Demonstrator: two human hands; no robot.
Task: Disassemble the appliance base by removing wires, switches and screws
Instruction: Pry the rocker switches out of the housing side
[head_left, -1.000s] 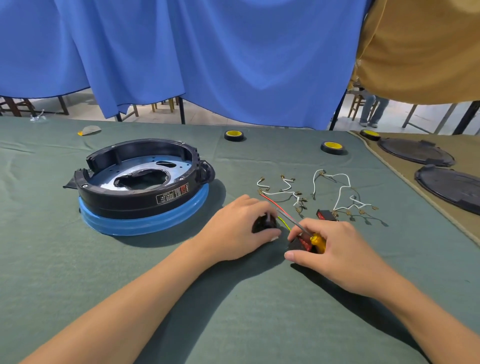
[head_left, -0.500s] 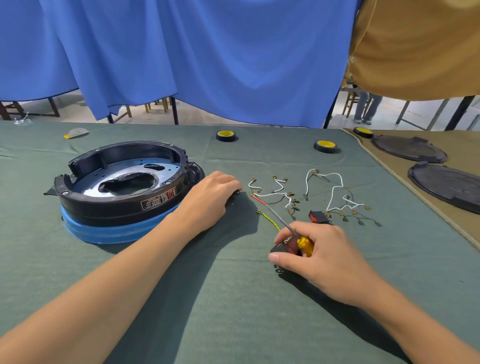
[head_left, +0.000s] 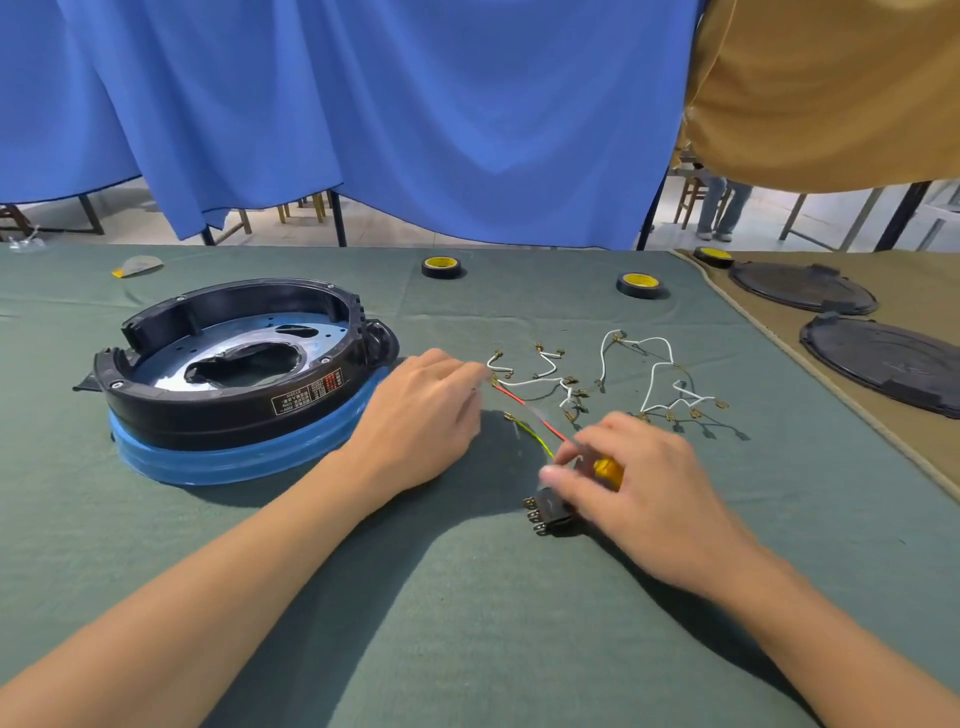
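Matt green cloth table cover, glossy black plastic appliance base, shiny metal plate

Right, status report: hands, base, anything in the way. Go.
Left hand rests on the cloth beside the appliance base, holding nothing. Right hand grips yellow-handled screwdriver, black switch just beneath. Loose wires beyond both hands.

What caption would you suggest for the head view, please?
Right hand grips a yellow-handled screwdriver by a black switch; left hand rests beside the appliance base.

Bare forearms lead to bare left hand and right hand.
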